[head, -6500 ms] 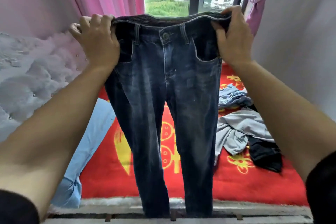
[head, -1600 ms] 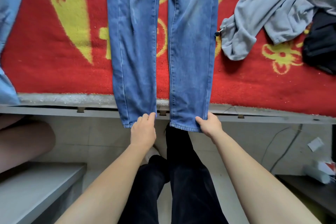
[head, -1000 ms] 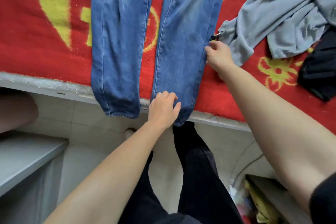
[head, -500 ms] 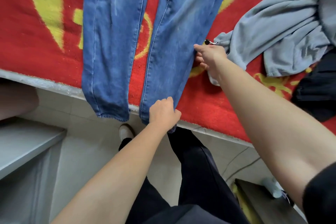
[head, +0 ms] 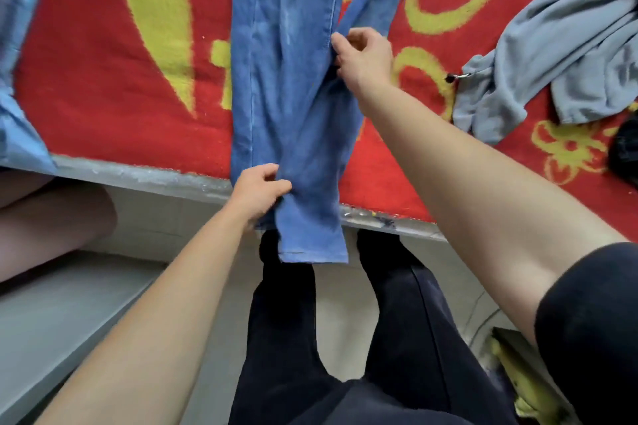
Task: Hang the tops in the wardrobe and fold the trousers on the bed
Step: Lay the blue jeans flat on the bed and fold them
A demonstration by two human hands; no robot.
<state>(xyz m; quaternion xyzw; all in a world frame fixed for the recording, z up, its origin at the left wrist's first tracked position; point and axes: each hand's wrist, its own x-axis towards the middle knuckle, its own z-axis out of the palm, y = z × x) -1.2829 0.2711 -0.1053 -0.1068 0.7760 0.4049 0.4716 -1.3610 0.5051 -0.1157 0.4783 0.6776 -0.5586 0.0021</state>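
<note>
1 pair of jeans, red blanket, pale tiled floor

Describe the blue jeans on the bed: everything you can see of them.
The jeans are mid-blue denim, faded paler in streaks, with stitched seams and hems. They lie lengthwise on the red blanket, one leg laid mostly over the other, hems hanging past the bed's edge; the waist is out of frame. The left hand pinches them near the hems; the right hand grips the upper leg's edge higher up.
</note>
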